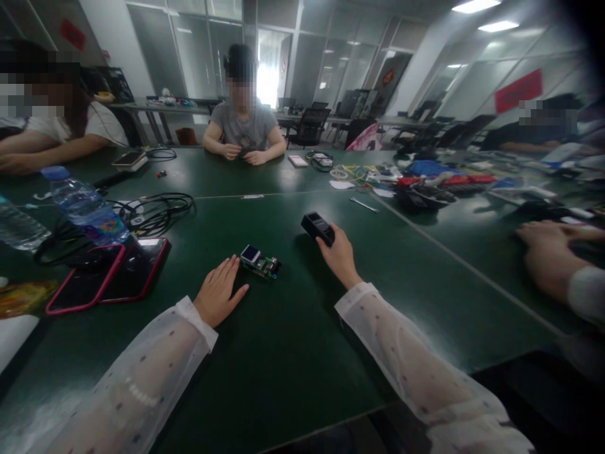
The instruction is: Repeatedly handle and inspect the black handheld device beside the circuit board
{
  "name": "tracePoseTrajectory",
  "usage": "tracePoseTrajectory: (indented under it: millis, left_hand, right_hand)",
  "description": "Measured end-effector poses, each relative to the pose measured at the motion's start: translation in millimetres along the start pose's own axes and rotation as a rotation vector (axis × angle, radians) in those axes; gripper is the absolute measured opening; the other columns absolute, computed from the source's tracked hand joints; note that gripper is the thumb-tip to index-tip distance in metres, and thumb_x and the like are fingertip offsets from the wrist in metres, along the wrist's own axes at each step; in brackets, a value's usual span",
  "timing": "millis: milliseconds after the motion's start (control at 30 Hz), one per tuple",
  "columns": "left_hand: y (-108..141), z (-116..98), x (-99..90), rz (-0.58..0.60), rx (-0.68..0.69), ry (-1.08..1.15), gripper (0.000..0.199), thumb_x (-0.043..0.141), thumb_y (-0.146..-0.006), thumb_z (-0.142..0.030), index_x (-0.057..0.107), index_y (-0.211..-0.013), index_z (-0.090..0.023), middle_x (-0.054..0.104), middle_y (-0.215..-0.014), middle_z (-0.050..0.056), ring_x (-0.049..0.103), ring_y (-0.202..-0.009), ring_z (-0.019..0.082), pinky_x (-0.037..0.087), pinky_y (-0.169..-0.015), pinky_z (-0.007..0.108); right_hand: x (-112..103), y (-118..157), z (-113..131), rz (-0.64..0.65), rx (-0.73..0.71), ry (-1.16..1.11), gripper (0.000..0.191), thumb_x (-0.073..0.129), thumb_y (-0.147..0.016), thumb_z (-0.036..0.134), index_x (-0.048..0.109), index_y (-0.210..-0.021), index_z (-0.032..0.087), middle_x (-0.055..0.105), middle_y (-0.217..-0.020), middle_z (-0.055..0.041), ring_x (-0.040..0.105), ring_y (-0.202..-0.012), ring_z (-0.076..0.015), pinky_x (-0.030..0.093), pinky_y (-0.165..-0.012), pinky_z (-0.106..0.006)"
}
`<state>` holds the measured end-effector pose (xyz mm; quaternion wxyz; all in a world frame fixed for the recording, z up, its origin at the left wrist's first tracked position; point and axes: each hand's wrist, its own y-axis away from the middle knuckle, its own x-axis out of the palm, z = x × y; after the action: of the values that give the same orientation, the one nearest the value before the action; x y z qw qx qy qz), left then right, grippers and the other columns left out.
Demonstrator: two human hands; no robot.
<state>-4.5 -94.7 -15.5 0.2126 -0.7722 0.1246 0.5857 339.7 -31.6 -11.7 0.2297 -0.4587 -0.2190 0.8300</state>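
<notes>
A black rectangular box-like device [316,227] is held in my right hand [338,252], its fingers wrapped round the near end and its far end pointing up and left. My left hand [220,291] lies flat on the green table with the thumb spread. Its fingertips are at the left edge of a small circuit board [261,263], which has a little screen on its left part. Whether they touch the board is hard to tell. Nothing is held in my left hand.
On the left are two phones [135,270], a water bottle [87,208] and coiled black cables [163,211]. A wrench [363,204] lies beyond my right hand, with wires and tools [378,173] behind. Another person's hands [548,252] rest at right; people sit across the table.
</notes>
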Motion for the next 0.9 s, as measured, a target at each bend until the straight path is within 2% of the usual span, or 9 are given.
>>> tracePoseTrajectory:
  millis: [267, 567, 700, 900]
  left_hand:
    - [-1, -3, -3.5, 0.017, -0.004, -0.019, 0.069, 0.030, -0.096, -0.053, 0.030, -0.145, -0.005, 0.037, -0.149, 0.020, 0.032, -0.140, 0.030, 0.032, -0.110, 0.048]
    - [-1, -5, -6.0, 0.016, -0.017, 0.004, 0.067, 0.034, -0.095, -0.052, 0.031, -0.145, -0.008, 0.037, -0.150, 0.019, 0.032, -0.139, 0.031, 0.033, -0.110, 0.048]
    - [-1, -5, -6.0, 0.012, -0.014, 0.023, 0.067, 0.034, -0.095, -0.052, 0.030, -0.146, -0.008, 0.037, -0.149, 0.019, 0.033, -0.139, 0.031, 0.033, -0.109, 0.050]
    - [-1, -6, -7.4, 0.037, -0.025, -0.007, 0.069, 0.032, -0.095, -0.053, 0.030, -0.146, -0.006, 0.035, -0.151, 0.018, 0.030, -0.140, 0.030, 0.032, -0.110, 0.048]
  right_hand:
    - [1, -1, -7, 0.008, 0.031, 0.024, 0.058, 0.058, -0.084, 0.035, 0.047, -0.132, 0.005, 0.057, -0.127, -0.0238, 0.055, -0.117, -0.0341, 0.045, -0.097, -0.050]
    - [3, 1, -6, -0.011, 0.014, 0.062, 0.055, 0.057, -0.084, 0.036, 0.048, -0.130, 0.007, 0.058, -0.125, -0.0219, 0.057, -0.113, -0.0338, 0.047, -0.094, -0.049]
    - [1, 2, -9, 0.033, 0.050, 0.129, 0.053, 0.056, -0.084, 0.040, 0.048, -0.125, 0.009, 0.060, -0.119, -0.0220, 0.058, -0.107, -0.0341, 0.048, -0.089, -0.050]
    - [3, 6, -12, 0.048, -0.007, 0.186, 0.058, 0.056, -0.083, 0.041, 0.043, -0.127, 0.005, 0.055, -0.119, -0.0252, 0.052, -0.110, -0.0361, 0.045, -0.091, -0.052]
